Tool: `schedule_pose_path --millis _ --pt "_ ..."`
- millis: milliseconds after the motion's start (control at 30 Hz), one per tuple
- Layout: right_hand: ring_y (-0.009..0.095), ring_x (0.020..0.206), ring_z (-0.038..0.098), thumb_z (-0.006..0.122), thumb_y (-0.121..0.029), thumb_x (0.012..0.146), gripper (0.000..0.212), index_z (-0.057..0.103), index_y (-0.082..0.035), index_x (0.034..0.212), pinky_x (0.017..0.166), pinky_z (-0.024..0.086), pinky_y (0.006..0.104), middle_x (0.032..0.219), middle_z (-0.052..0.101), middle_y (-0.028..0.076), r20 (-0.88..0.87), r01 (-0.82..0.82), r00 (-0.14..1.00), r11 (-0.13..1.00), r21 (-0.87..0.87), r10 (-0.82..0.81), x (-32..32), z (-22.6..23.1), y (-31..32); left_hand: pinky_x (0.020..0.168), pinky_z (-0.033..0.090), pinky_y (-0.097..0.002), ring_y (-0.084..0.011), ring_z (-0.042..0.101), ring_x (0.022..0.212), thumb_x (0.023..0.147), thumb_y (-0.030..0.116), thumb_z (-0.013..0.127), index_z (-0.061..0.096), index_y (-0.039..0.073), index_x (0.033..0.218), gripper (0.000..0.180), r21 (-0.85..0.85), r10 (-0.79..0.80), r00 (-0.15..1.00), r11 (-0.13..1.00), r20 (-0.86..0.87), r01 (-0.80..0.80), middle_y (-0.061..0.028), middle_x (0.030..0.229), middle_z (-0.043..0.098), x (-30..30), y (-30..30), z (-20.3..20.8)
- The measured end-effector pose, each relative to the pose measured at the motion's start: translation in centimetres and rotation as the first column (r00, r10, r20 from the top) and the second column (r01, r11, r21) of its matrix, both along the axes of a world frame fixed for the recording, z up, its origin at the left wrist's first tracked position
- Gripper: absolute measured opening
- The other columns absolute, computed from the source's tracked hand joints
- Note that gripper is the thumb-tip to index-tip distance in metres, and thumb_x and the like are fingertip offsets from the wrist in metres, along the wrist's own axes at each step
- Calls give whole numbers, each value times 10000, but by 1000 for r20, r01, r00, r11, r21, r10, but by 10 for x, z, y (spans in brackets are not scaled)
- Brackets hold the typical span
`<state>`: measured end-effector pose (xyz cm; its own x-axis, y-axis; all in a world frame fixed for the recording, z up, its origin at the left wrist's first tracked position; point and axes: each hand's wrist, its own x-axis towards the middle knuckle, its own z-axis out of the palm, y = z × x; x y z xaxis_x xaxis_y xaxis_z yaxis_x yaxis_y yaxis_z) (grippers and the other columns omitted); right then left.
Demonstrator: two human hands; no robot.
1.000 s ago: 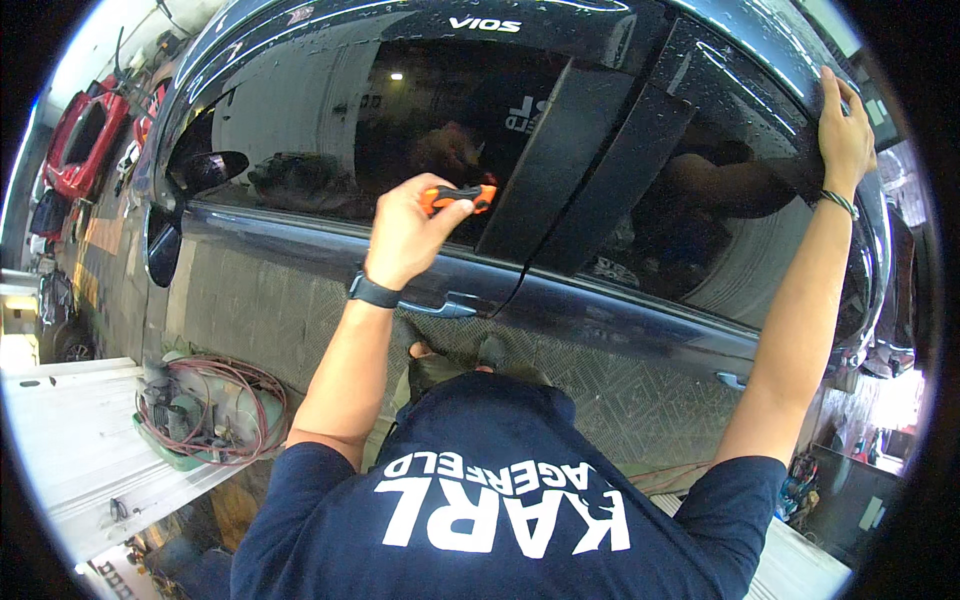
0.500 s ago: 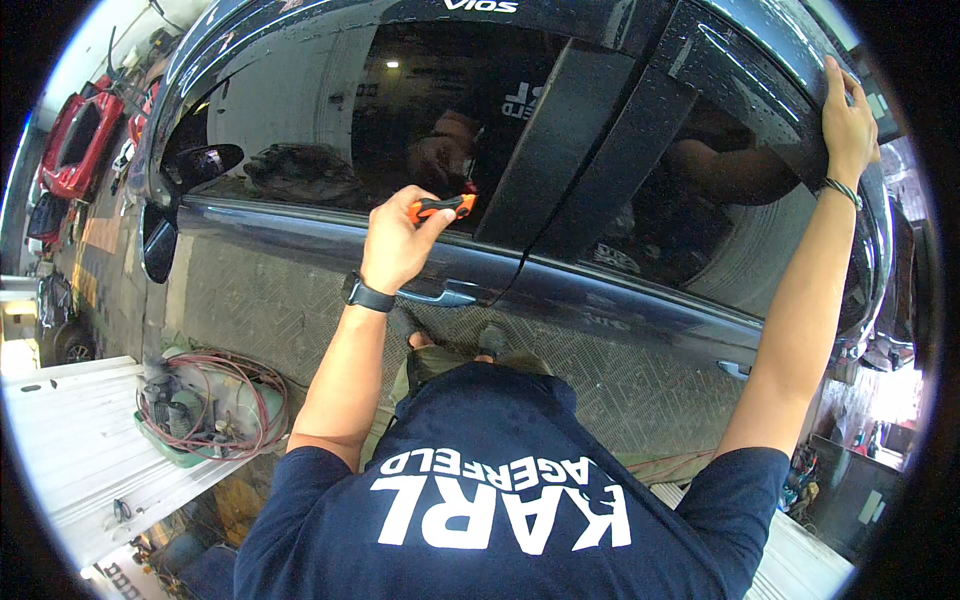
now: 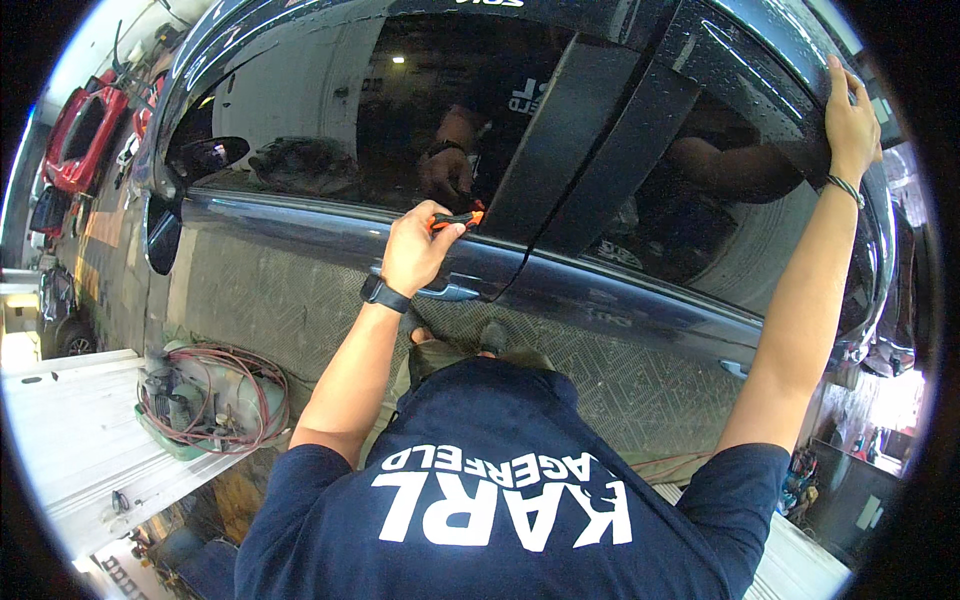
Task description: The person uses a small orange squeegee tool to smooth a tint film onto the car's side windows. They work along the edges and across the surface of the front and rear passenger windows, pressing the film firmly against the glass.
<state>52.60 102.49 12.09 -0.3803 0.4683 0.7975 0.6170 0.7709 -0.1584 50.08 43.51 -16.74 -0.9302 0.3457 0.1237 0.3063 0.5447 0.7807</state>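
The orange tool [image 3: 455, 218] lies at the lower edge of the front window [image 3: 350, 130] of the dark car, just above the door handle [image 3: 447, 292]. The left hand [image 3: 418, 252] holds it with fingers pinching it. The right hand [image 3: 850, 118] rests flat on the roof edge, fingers spread. To do it well, keep the tool flat on the glass and move slowly along the seal.

Coiled red hose [image 3: 215, 395] on green unit, lower left; red car [image 3: 80, 135] far left; side mirror [image 3: 205, 155] w/ black housing.
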Motion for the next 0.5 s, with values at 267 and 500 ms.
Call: schedule_pose_path --millis 267,500 --pt "388 1414 572 474 -876 893 775 744 -325 1365 1187 288 631 1445 687 159 -11 -23 1000 1000 6 23 -2 -1 7 729 547 -369 -237 714 781 912 234 846 736 43 1067 269 -36 -1 1000 999 3 1 -137 860 750 -3 -11 -6" --pt "388 1433 557 476 -873 895 749 735 -354 1368 1202 261 668 1453 684 151 -2 -1 1000 1000 -1 1 -2 -5 17 743 556 -359 -213 718 794 917 226 840 739 49 1080 261 3 21 1000 1000 -3 -21 -127 869 759 -11 -26 -11"
